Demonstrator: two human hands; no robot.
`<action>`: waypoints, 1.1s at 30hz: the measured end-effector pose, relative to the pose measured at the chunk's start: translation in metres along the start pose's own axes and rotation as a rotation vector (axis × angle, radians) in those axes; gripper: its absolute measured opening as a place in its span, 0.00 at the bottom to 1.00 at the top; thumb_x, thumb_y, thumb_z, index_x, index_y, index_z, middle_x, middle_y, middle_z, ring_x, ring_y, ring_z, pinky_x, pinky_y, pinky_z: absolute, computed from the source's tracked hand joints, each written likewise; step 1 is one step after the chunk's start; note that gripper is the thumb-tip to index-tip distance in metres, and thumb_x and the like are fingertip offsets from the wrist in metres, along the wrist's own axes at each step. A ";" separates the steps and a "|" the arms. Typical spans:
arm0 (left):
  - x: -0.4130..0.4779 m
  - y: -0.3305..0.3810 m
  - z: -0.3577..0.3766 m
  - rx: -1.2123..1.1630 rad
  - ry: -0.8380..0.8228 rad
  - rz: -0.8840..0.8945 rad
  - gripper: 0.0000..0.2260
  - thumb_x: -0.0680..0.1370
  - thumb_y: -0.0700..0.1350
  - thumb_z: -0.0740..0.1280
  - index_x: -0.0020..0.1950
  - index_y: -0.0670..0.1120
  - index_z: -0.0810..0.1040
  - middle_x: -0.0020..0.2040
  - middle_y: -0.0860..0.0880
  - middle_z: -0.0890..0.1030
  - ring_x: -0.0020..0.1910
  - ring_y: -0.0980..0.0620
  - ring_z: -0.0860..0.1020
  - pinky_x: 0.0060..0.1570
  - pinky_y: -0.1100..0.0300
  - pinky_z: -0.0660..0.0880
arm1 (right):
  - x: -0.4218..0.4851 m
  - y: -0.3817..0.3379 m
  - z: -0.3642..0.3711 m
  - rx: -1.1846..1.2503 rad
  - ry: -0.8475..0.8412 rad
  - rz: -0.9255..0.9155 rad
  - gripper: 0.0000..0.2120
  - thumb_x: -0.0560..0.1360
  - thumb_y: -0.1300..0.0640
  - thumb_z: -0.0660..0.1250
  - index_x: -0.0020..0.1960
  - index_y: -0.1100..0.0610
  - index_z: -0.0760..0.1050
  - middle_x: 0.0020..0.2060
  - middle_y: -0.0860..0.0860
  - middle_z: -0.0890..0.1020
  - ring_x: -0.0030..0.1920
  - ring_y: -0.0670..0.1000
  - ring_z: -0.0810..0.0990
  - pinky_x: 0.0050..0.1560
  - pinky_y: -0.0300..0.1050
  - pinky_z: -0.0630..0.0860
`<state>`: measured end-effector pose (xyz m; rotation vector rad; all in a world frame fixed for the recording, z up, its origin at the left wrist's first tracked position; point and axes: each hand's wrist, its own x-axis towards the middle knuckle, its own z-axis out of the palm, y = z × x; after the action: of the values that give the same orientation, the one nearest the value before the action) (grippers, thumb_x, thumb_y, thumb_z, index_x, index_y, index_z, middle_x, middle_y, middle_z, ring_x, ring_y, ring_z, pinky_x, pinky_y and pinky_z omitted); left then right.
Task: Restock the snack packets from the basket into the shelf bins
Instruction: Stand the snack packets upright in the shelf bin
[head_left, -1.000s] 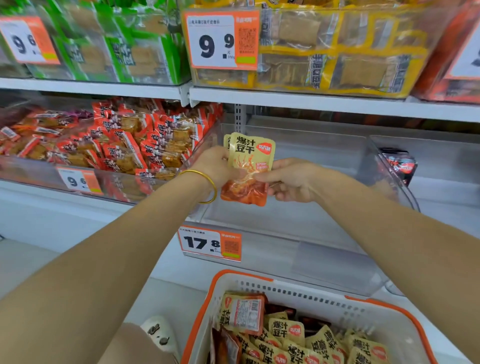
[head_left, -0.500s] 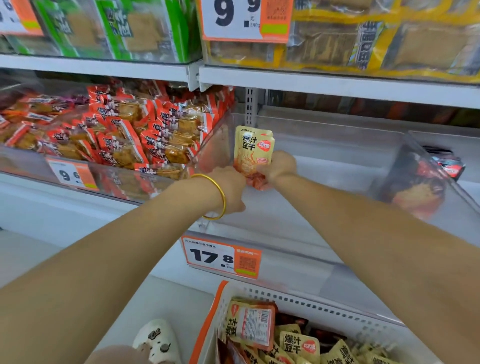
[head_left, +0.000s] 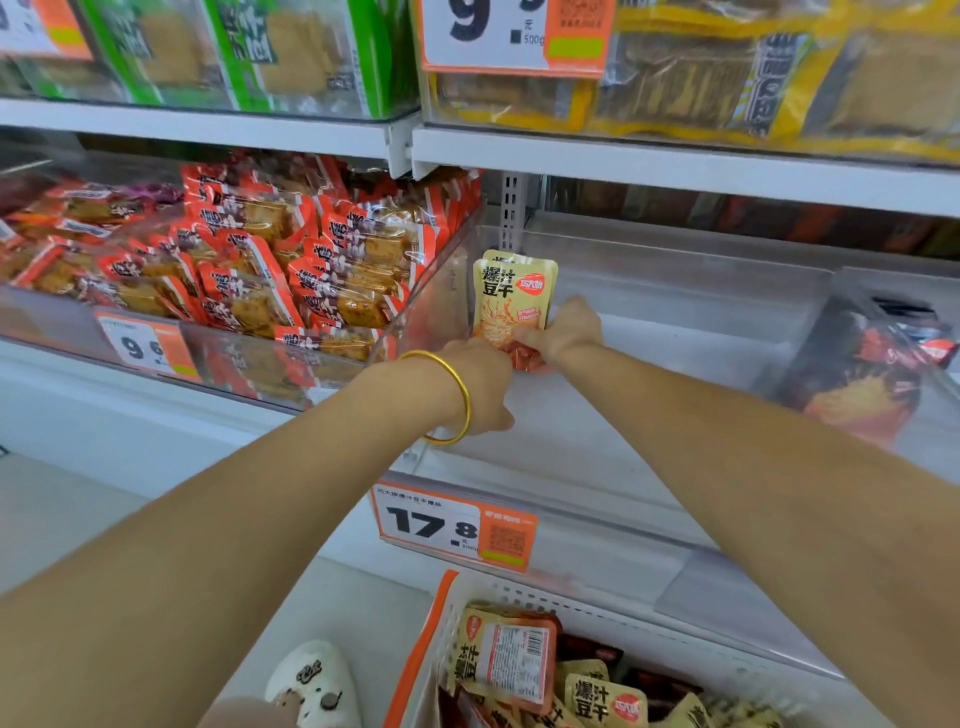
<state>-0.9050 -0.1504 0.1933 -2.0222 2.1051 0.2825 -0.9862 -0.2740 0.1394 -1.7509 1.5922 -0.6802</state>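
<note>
You hold a small stack of yellow-and-orange foil snack packets (head_left: 514, 299) upright inside the clear plastic shelf bin (head_left: 675, 374), just beside its left wall. Your right hand (head_left: 563, 332) pinches the stack's lower right edge with its fingers curled round it. That keeps the packets on end, so the printed front faces the aisle.

Your left hand (head_left: 480, 384), the one wearing the thin gold bangle (head_left: 464, 395), is curled at the stack's lower left. Its fingertips are hidden behind the knuckles, so I cannot tell whether it grips the packets or only steadies them.

Starting at the wall makes sense, since it gives the first row something to lean on. The white plastic basket with the orange rim (head_left: 423, 649) below you holds many more of the same packets, so I judge you are early in the job. Release gently, because a stack this thin could tip forward.
</note>
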 end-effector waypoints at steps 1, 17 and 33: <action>0.000 0.001 -0.001 -0.004 0.007 -0.004 0.20 0.80 0.52 0.61 0.64 0.39 0.71 0.63 0.42 0.71 0.63 0.44 0.69 0.61 0.54 0.68 | -0.001 0.000 -0.001 0.015 0.000 0.004 0.22 0.70 0.53 0.74 0.51 0.59 0.62 0.56 0.59 0.78 0.57 0.58 0.78 0.55 0.50 0.75; -0.151 0.094 0.050 -0.298 0.855 0.241 0.18 0.74 0.43 0.59 0.59 0.37 0.77 0.61 0.40 0.76 0.60 0.42 0.73 0.62 0.57 0.64 | -0.245 0.042 -0.129 0.379 -0.103 -0.371 0.10 0.73 0.62 0.69 0.42 0.51 0.70 0.33 0.52 0.75 0.26 0.51 0.78 0.23 0.42 0.71; -0.100 0.127 0.226 -0.261 0.008 0.104 0.13 0.78 0.41 0.59 0.60 0.43 0.76 0.58 0.44 0.78 0.59 0.46 0.74 0.59 0.50 0.70 | -0.272 0.314 0.002 -0.695 -0.714 0.021 0.06 0.76 0.56 0.65 0.43 0.58 0.73 0.41 0.52 0.77 0.48 0.55 0.78 0.45 0.49 0.77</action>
<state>-1.0240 0.0138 0.0034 -2.0532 2.2851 0.5954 -1.2197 -0.0153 -0.0860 -2.0984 1.3807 0.5562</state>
